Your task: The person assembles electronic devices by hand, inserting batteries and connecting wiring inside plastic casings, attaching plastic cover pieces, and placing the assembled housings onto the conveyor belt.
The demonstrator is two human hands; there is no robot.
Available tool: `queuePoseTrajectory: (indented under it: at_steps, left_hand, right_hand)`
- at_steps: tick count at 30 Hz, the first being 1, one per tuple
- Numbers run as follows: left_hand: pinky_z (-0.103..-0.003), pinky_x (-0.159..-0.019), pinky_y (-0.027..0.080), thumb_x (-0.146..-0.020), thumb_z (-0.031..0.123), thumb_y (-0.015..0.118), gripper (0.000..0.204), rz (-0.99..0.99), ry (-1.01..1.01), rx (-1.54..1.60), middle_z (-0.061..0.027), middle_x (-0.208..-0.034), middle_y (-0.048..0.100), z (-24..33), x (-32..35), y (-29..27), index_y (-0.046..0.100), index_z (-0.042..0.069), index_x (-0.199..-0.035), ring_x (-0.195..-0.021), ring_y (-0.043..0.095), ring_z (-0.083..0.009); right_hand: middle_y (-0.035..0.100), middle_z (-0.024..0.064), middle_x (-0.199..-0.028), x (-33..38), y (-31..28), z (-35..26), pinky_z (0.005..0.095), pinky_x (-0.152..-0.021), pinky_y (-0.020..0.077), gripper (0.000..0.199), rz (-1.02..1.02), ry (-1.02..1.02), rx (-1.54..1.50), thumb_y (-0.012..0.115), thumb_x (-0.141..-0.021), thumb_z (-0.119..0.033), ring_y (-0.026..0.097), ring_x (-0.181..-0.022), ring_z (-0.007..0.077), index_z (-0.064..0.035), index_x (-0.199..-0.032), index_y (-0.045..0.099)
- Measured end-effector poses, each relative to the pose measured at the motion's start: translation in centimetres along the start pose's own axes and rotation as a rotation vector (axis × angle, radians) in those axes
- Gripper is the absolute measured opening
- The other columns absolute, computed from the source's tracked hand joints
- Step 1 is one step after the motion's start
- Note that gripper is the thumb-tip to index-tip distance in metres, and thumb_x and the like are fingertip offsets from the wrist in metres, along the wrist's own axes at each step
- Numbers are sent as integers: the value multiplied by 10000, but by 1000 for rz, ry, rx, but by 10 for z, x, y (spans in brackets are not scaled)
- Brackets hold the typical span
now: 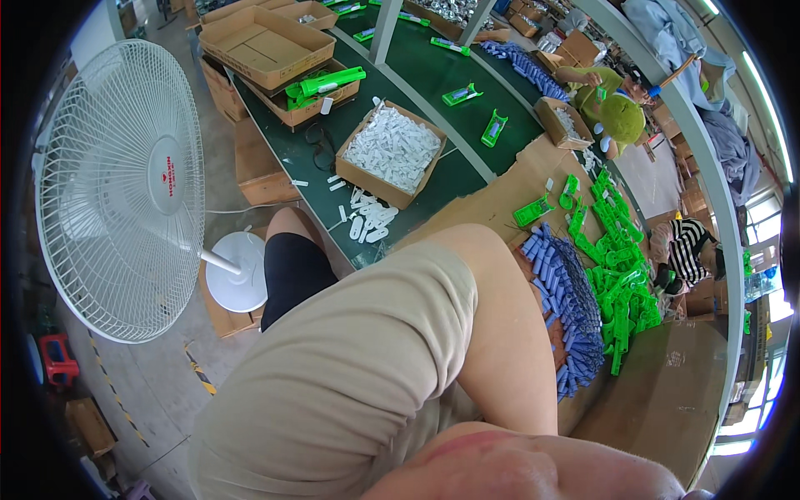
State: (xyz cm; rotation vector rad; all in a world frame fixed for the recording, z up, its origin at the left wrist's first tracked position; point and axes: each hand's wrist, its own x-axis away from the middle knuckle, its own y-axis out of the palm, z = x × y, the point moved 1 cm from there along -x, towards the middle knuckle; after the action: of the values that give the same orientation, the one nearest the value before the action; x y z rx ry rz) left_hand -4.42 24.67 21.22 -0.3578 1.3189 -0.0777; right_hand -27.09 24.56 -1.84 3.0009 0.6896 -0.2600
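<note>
Neither of my hands shows in the picture. A bent bare arm (512, 325) in a beige sleeve (333, 375) fills the lower middle, probably my left; its hand lies beyond the lower edge. Past the elbow stands a cardboard box (396, 198) full of small white plastic pieces (392, 150), with more white pieces (371, 218) loose beside it. To the right of the forearm, many blue cylinders (558, 283) lie massed on cardboard. Bright green plastic housings (621, 292) are heaped just beyond them.
A white fan (121, 192) stands at the left. Green-and-violet assemblies (494, 129) sit spaced along a dark green belt (454, 75). Stacked cardboard trays (267, 50) are at the far left. Two people work across the bench, one in a yellow-green top (600, 92), one in stripes (687, 250).
</note>
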Motion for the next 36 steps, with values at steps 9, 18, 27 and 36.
queuePoseTrajectory:
  at_steps: [9,18,27,36]
  left_hand:
    - [-392,-680,457,-790,150,537,162,-59,8,-116,-134,-738,568,13,14,-5,576,19,-878,-724,579,-286]
    - [-393,-641,452,-763,167,545,149,-409,-62,-39,-127,-666,552,-13,10,-118,574,30,-814,-663,575,-275]
    - [-342,-618,461,-738,221,592,197,-1343,-297,553,-88,-743,563,31,53,-216,571,46,-825,-747,566,-198]
    - [-348,-646,464,-770,201,559,171,-1110,-275,841,-88,-770,568,34,86,-229,570,44,-836,-765,569,-200]
  right_hand:
    - [642,77,-786,5,7,3,225,-648,510,110,-38,-31,126,541,-912,-41,601,-687,109,22,-999,566]
    - [614,61,-776,14,15,22,220,-601,478,82,-46,-80,23,542,-905,-32,589,-669,104,7,-971,574]
    - [604,19,-750,-5,4,27,210,-601,448,126,13,-131,220,573,-893,-43,563,-677,64,10,-1004,603]
    - [614,28,-747,3,18,27,196,-629,444,130,60,-26,101,559,-910,-45,568,-694,70,26,-1014,593]
